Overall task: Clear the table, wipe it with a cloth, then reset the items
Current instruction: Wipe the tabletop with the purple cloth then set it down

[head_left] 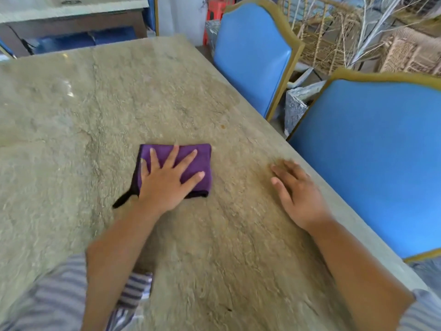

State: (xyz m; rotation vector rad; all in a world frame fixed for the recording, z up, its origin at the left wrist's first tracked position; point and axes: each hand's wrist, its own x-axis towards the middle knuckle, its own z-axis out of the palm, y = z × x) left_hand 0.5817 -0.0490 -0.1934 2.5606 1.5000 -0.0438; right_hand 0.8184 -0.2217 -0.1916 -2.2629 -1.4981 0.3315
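Observation:
A folded purple cloth [198, 161] with a black edge strip lies flat on the beige marble table [95, 103], a little right of its middle. My left hand [167, 180] presses down on the cloth with its fingers spread and straight. My right hand [298, 194] rests flat on the bare tabletop near the right edge, fingers extended, apart from the cloth and holding nothing. No dishes or other items show on the table.
Two blue chairs with gold trim stand along the table's right side, the near chair [372, 163] and the far chair [253, 56]. Another table [71, 10] stands beyond the far end. Wicker items and white branches [358, 32] crowd the back right.

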